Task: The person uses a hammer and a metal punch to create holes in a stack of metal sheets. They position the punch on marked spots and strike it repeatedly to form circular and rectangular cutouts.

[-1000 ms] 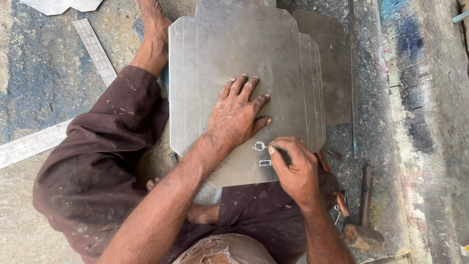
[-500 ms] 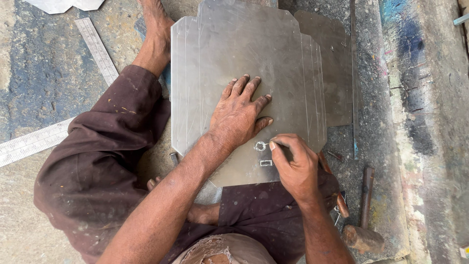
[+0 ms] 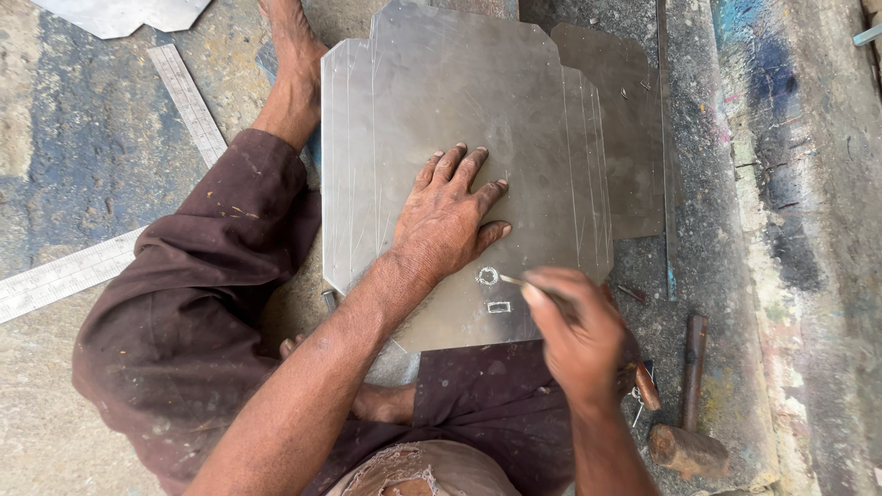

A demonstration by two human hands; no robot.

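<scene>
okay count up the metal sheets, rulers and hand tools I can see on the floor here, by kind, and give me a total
Metal sheets: 3, the large sheet under the left hand, a darker sheet, a sheet corner.
Steel rulers: 2.
Hammer: 1.
Scriber: 1, in the right hand.
Total: 7

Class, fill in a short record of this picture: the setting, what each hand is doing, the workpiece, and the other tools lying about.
Setting: person seated on a worn concrete floor, seen from above
Workpiece: metal sheet with notched corners, lying flat before the legs
Left hand: palm down, fingers spread, on the sheet
Right hand: grips a thin scriber, tip near a small ring mark
Other mark: small rectangle below the ring
Nearby: two steel rulers at left, hammer at right, second sheet beneath
</scene>
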